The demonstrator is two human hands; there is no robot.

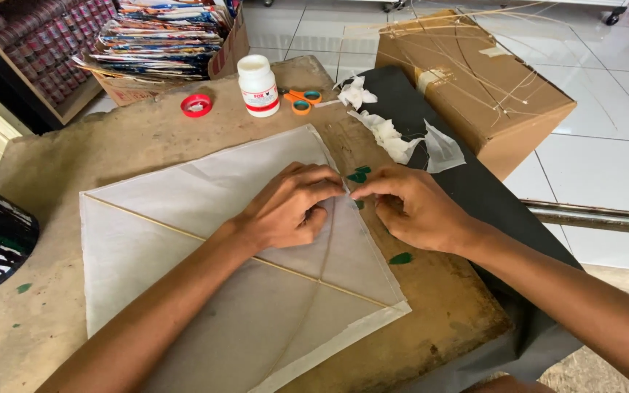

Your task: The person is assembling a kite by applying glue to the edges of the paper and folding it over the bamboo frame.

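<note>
1. Kite [242, 240] of white paper lies flat on the worn table [445, 306]
2. Left hand [289, 207] and right hand [413, 207] pinch its 1 o'clock edge, fingers together
3. Glue bottle [258, 86] stands at 12 o'clock

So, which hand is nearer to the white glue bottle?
Left. The left hand lies on the kite paper, below the glue bottle. The right hand is farther out, below and to the right.
</note>
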